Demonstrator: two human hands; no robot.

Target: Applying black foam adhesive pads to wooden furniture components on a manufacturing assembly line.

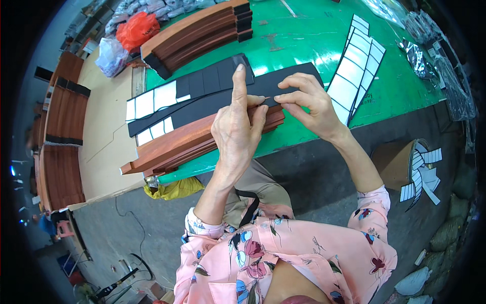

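Observation:
My left hand (237, 124) is over the end of a reddish-brown wooden strip (182, 139), its index finger stretched out and its thumb and another finger closed around something small. Facing it, my right hand (313, 104) pinches with thumb and fingertips, other fingers curled. A tiny thin brownish piece shows between the two hands, too small to name. Beneath them lies a long black pad (293, 78). Beside it is a strip of black pads (212, 76) with white backing on its left part. More brown strips lie under the top one.
A stack of curved brown wooden pieces (197, 35) stands at the back of the green table (288, 25). White-backed pad sheets (352, 66) lie to the right. A bin (395, 162) with white scraps is at lower right. More brown pieces (63, 172) stand at left.

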